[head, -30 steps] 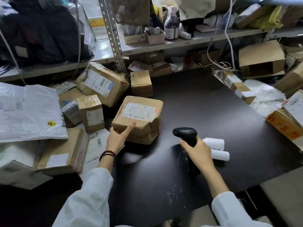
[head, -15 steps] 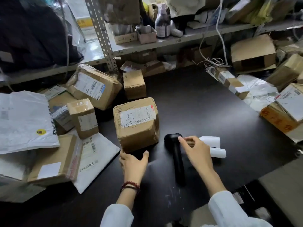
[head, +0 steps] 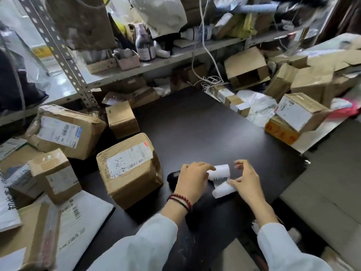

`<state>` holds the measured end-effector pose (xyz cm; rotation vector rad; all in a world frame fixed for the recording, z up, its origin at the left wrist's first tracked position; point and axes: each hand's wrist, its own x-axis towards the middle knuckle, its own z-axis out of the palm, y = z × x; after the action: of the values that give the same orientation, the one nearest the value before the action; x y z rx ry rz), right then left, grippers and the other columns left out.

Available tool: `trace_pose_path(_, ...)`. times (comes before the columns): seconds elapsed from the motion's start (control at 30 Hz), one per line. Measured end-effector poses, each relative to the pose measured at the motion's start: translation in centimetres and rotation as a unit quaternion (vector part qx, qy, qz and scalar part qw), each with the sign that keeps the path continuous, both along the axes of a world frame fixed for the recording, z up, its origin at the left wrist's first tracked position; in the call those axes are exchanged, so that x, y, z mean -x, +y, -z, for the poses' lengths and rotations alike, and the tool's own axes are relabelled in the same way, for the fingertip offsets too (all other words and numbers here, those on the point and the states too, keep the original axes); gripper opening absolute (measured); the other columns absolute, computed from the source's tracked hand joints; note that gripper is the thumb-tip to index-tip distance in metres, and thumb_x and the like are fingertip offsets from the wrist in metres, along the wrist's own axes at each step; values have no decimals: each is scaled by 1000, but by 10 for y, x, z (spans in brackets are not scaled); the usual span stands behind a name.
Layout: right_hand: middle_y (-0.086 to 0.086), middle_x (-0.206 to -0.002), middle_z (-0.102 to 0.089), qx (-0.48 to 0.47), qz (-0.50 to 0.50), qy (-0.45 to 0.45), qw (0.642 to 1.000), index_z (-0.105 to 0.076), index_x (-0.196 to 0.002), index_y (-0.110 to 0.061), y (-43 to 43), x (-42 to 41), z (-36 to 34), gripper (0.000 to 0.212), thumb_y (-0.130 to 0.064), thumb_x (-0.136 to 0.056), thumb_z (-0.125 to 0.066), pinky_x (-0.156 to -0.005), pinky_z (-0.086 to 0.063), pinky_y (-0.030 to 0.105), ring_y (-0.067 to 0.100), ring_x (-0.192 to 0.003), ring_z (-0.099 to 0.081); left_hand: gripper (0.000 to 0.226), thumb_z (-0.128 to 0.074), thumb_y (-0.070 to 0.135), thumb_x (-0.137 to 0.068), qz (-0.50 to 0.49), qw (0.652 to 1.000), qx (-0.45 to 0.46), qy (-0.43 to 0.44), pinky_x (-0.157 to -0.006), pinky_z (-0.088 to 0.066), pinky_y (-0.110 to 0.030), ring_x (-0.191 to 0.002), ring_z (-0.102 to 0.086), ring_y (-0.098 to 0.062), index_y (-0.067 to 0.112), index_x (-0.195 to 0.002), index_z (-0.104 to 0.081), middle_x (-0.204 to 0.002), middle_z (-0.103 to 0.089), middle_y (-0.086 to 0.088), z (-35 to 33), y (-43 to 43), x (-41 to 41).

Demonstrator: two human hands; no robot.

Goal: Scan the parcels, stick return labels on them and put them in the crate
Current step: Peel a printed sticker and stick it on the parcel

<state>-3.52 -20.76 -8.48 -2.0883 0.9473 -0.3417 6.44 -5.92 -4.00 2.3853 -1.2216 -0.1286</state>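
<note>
A brown cardboard parcel point(head: 130, 171) with a white shipping label on top stands on the black table point(head: 205, 133), left of my hands. My left hand point(head: 192, 180) holds the upper white label roll point(head: 219, 171) by its left end. My right hand point(head: 246, 179) pinches the strip by the lower white label roll point(head: 222, 190). The black scanner point(head: 172, 178) lies on the table, mostly hidden under my left hand. No crate is in view.
Several taped parcels point(head: 64, 132) and white mailer bags point(head: 82, 218) pile up on the left. More boxes point(head: 298, 112) crowd the right edge. A metal shelf point(head: 160, 65) with bottles, cables and open cartons runs along the back.
My right hand has let go of the scanner, which now lies flat. My left hand left the parcel and crossed right. Both hands now hold the label rolls.
</note>
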Motion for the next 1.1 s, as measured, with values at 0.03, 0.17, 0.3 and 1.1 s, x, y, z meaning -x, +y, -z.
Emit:
trace_pose_path(0.03, -4, -118, -51, -12, -7, 6, 1000, -48, -120, -22, 1, 2, 2, 60, -4, -72, -79, -76, -53, 39, 19, -78, -63, 35, -48, 8, -93, 29, 999, -15, 7, -93, -34, -30, -114, -54, -17, 26, -120, -61, -124, -62, 7, 3, -8, -4)
trace_pose_path(0.17, -16, -125, -40, 27, -50, 43, 997, -43, -128, -36, 2, 6, 8, 69, -12, -74, -78, -71, -47, 30, 10, -96, -58, 38, -49, 7, -91, 98, 992, -74, 12, -94, -42, -32, -114, -57, -21, 22, -125, -58, -127, -61, 2, 11, -33, -11)
trace_pose_path(0.3, -24, -136, -39, 39, -88, -5, 995, -45, -128, -41, -1, 1, 9, 55, -17, -84, -68, -81, -42, 25, 5, -121, -39, 35, -56, 34, -91, 73, 992, -105, 3, -86, -38, -30, -110, -57, -23, 18, -123, -54, -121, -61, 1, 23, -47, -16)
trace_pose_path(1.1, -34, -108, -54, 0, -48, -42, 998, -53, -118, -28, 0, -29, 32, 50, -7, -78, -72, -86, -38, 21, 9, -111, -50, 27, -67, 30, -85, 70, 995, -65, 15, -78, -43, -31, -101, -50, -20, 16, -106, -58, -107, -57, -1, 34, -58, -41)
